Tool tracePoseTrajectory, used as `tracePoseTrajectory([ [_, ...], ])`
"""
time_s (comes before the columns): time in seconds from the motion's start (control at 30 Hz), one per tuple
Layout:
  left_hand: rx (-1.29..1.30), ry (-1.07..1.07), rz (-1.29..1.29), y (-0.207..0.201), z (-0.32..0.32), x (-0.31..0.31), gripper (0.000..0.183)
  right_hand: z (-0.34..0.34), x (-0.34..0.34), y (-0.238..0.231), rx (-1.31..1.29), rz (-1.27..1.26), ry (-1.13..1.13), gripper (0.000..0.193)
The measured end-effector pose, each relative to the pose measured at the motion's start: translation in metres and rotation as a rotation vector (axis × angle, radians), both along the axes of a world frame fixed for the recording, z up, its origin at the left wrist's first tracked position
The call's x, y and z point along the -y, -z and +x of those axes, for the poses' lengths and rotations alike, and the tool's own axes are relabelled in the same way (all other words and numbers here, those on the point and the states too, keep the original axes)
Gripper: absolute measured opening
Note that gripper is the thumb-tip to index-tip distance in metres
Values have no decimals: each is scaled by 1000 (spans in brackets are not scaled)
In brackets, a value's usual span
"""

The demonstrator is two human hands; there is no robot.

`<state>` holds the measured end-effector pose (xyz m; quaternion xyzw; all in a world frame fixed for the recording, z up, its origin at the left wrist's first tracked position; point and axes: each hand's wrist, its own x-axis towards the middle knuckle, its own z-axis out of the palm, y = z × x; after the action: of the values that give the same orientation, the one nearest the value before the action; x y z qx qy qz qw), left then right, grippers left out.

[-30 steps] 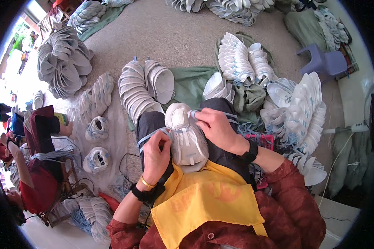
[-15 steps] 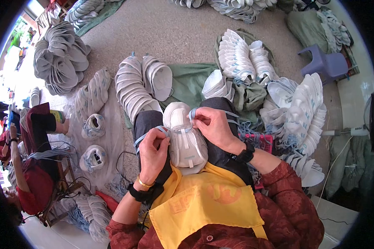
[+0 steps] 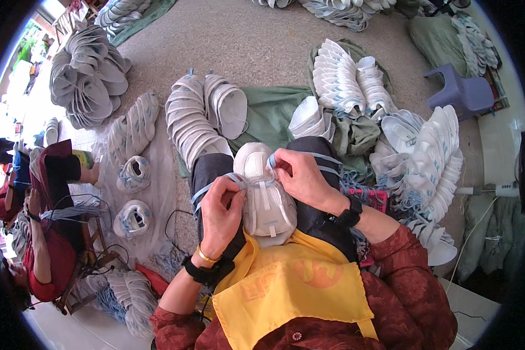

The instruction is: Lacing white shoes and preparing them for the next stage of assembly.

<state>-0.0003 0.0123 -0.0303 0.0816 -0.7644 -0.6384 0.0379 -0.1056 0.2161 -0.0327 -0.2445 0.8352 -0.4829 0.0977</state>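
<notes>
A white shoe upper (image 3: 269,211) rests between my thighs, its rounded toe pointing away from me. A pale blue shoelace (image 3: 202,191) passes through it near the middle, and its ends trail over both legs. My left hand (image 3: 220,211) pinches the lace at the upper's left edge, fingers closed. On the other side, my right hand (image 3: 304,179) grips the lace between thumb and fingers, close to the upper's surface. The fingertips partly hide the eyelets. A yellow apron (image 3: 291,280) lies over my lap under the heel end.
Stacked white uppers (image 3: 189,119) stand ahead on a green cloth (image 3: 268,111), with more stacks (image 3: 440,157) at right. A pink basket (image 3: 374,200) with blue laces sits by my right knee. Two laced shoes (image 3: 132,219) lie at left, near a seated co-worker (image 3: 46,256). A purple stool (image 3: 458,93) stands far right.
The whole view has shifted slightly. Both my hands keep their pinch on the lace at nearly the same place on the upper. The co-worker's arm at left has moved.
</notes>
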Motion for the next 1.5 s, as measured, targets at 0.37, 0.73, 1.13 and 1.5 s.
tracePoseTrajectory([
  [0.37,-3,24,-15,7,-6,2,17,-13,-6,-6,231,-10,-44,11],
  [0.73,3,-7,160,15,-6,3,16,-11,4,-14,-102,35,-116,7],
  [1.13,21,-63,407,11,-15,-3,12,-9,-4,-7,231,-45,-78,5],
  [1.5,-69,-81,-164,7,-16,-6,17,-8,-4,-9,275,-37,-64,5],
])
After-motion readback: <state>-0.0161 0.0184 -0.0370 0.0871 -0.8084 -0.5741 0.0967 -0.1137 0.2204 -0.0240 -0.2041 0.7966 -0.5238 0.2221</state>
